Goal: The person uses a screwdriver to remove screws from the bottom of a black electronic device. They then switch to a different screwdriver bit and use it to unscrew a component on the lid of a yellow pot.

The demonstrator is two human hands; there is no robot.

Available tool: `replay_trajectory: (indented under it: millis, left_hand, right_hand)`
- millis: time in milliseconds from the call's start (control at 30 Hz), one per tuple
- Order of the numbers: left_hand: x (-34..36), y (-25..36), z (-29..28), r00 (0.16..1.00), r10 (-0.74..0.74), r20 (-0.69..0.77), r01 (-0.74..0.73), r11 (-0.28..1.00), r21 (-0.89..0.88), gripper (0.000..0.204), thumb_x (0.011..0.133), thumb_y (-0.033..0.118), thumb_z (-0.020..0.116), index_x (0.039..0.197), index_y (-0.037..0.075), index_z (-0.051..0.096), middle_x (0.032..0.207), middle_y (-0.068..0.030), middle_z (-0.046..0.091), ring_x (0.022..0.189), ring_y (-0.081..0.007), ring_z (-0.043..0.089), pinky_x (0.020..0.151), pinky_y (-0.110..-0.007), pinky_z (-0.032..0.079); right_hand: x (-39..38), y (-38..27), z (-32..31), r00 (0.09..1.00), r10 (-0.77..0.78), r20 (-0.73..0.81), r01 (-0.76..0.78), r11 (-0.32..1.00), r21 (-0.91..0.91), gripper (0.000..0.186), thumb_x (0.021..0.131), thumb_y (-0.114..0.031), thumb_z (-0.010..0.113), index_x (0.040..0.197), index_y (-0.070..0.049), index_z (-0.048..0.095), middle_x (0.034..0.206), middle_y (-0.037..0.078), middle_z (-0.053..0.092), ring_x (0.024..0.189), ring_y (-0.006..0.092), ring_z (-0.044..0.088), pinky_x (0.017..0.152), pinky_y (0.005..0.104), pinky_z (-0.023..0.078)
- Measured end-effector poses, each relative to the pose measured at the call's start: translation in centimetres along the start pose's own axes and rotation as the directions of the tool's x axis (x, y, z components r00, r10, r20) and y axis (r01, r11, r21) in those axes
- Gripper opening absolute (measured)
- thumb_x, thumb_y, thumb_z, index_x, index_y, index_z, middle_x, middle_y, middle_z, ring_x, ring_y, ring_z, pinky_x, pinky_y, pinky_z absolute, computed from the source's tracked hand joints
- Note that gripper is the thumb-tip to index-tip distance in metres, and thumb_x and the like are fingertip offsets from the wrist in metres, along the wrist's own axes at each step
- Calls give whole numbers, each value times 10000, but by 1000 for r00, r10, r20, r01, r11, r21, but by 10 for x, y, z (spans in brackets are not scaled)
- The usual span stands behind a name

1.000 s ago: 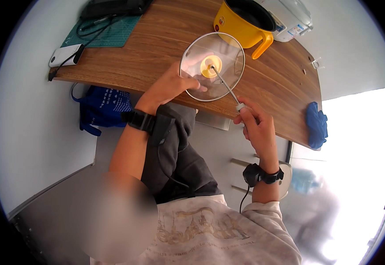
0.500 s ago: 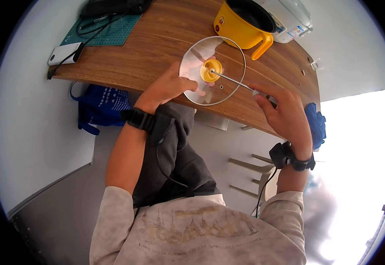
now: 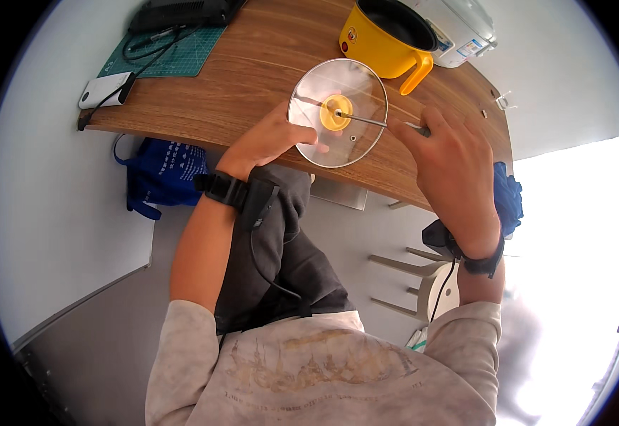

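A round glass lid [image 3: 363, 92] with a metal rim is held tilted over the table's front edge. My left hand [image 3: 274, 138] grips it at its left rim, thumb on the near face and fingers behind the glass. A yellow knob [image 3: 336, 122] shows through the lid's middle. My right hand [image 3: 455, 163] is closed round the handle of a screwdriver [image 3: 366, 121]. The screwdriver's shaft runs left across the glass, and its tip meets the screw at the lid's centre. Most of its handle is hidden by my fingers.
Behind the lid stands a yellow pot [image 3: 377, 46] with a side handle, beside a white appliance [image 3: 458, 32]. A green cutting mat [image 3: 174, 60], black device [image 3: 182, 13] and white power bank [image 3: 106, 90] lie at the left. A blue bag [image 3: 167, 170] hangs below the wooden table [image 3: 260, 53].
My right hand has turned on the screwdriver's handle, its back now facing up more. The lid has tilted and shifted slightly, while the screwdriver's tip stays at its centre.
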State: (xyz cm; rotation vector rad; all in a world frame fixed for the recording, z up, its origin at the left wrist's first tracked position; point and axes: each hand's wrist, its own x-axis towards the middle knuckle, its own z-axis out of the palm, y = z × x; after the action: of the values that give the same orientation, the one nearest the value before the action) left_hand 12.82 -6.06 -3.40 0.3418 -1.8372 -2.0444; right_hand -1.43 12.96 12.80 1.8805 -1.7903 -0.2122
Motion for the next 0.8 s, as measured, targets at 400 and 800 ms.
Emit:
replay_trajectory:
  millis: [400,800]
  left_hand:
    - [-1,-4,-2,1000,14,15,-12,992,-126,734,820,-12,598,1515,67,376,1488,-115,468,1242,-259,586,948,-383,569]
    - [-4,4,5,988,123,-98,-128,991,-48,756,808,-56,582,1520,62,356,1445,-113,492,1269,-241,541,1014,-380,504]
  right_hand:
    - [-64,-43,63,700,269,661,-572,-343,745,241,976,-167,627,1151,-13,565,759,45,619,564,66,561,448,215,393]
    - [-58,-84,84,683,256,684,-365,-692,623,278,1048,-253,500,1210,-30,540,801,55,595,503,88,491,433,224,343]
